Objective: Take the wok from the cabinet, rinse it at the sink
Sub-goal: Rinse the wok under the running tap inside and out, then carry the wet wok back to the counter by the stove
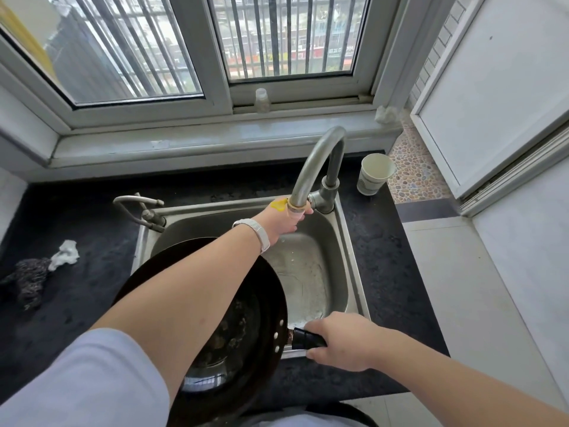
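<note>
A black wok [240, 334] with dark residue inside rests tilted over the near left part of the steel sink [354, 251]. My right hand [341, 342] grips its black handle at the sink's front edge. My left arm crosses above the wok, hiding part of it. My left hand [283, 217] is closed around the spout end of the tall curved faucet [320, 167], above the sink basin. No water stream is visible.
A second small tap [138, 208] stands at the sink's back left corner. A paper cup [374, 177] sits on the dark counter at the back right. A dark scrubber [27, 282] and white tissue [66, 254] lie left. A small bottle [261, 101] stands on the windowsill.
</note>
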A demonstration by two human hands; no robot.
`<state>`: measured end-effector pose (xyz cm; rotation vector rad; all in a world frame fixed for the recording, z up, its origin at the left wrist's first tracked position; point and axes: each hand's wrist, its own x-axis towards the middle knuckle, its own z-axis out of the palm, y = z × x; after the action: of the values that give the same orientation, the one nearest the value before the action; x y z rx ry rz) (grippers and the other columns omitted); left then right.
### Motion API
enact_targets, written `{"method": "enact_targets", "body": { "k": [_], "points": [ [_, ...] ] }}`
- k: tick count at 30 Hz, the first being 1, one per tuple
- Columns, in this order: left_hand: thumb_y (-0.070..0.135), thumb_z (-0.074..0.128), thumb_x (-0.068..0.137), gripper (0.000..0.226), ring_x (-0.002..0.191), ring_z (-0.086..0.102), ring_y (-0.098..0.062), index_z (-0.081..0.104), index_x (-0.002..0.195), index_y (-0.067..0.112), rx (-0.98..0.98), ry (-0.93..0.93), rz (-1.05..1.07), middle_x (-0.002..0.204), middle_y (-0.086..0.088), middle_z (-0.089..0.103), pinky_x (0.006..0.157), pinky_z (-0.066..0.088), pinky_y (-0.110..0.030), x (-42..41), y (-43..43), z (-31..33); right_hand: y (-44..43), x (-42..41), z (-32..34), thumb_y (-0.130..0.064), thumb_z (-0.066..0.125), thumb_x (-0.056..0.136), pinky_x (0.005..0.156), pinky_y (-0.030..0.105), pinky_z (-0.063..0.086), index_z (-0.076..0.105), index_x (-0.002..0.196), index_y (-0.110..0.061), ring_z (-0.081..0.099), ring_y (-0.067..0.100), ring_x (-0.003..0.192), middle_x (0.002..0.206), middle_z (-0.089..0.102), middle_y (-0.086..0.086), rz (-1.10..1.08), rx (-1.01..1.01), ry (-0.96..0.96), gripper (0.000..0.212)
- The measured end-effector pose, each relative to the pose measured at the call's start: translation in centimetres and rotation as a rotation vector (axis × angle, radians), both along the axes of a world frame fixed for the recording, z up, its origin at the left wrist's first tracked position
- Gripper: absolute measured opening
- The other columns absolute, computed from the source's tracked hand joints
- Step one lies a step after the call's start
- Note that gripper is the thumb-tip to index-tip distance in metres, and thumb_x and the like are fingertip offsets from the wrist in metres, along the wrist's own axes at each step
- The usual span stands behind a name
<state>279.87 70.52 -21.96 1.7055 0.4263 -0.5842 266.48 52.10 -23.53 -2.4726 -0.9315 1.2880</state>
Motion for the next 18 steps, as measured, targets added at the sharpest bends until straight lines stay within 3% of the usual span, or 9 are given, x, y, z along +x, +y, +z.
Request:
{"method": "enact_targets", "body": {
  "k": [3,8,12,15,18],
  "points": [
    [0.022,0.056,0.096,0.016,0.124,0.054,-0.018,0.056,0.111,0.027,-0.037,0.004,-0.019,0.131,-0.003,0.058,0.107,0.044,-0.039,-0.5,0.0,-0.4,0.0,-0.1,0.0,-0.048,0.051,0.095,0.066,0.038,0.047,0.057,0.104,-0.022,0.059,0.027,0.078,0.09,0.066,0.005,-0.006,0.008,-0.003,0.029],
    [0.011,0.054,0.095,0.019,0.094,0.055,-0.02,0.057,0.109,0.023,0.022,-0.031,0.055,0.098,0.0,0.06,0.079,0.045,-0.03,-2.9,0.9,-0.8,-0.1,-0.4,0.1,-0.046,0.051,0.095,0.065,0.038,0.045,0.057,0.1,-0.018,0.056,0.027,0.076,0.088,0.064,0.005,-0.018,0.021,-0.021,0.029],
    [0.019,0.057,0.089,0.039,0.107,0.06,-0.014,0.058,0.128,0.026,0.12,-0.028,0.108,0.118,0.004,0.065,0.093,0.047,-0.029,-7.4,2.4,-1.9,-0.2,-0.6,-0.1,-0.047,0.052,0.095,0.067,0.035,0.041,0.057,0.1,-0.017,0.052,0.026,0.079,0.089,0.059,0.001,-0.031,0.026,-0.043,0.031],
    [0.015,0.055,0.094,0.034,0.108,0.06,-0.011,0.059,0.126,0.024,0.181,-0.066,0.116,0.116,0.007,0.065,0.078,0.043,-0.018,-11.4,2.8,-2.3,-0.6,-1.0,-0.6,-0.049,0.053,0.093,0.064,0.034,0.038,0.055,0.092,-0.018,0.052,0.025,0.079,0.088,0.059,-0.002,-0.05,0.037,-0.049,0.03],
    [0.013,0.056,0.094,0.032,0.106,0.061,-0.01,0.061,0.123,0.025,0.215,-0.074,0.142,0.115,0.007,0.065,0.072,0.043,-0.015,-15.5,2.9,-2.6,-1.1,-1.2,-1.2,-0.049,0.054,0.091,0.064,0.036,0.044,0.056,0.089,-0.022,0.06,0.025,0.079,0.087,0.065,-0.002,-0.108,0.047,0.0,0.027]
  ]
}}
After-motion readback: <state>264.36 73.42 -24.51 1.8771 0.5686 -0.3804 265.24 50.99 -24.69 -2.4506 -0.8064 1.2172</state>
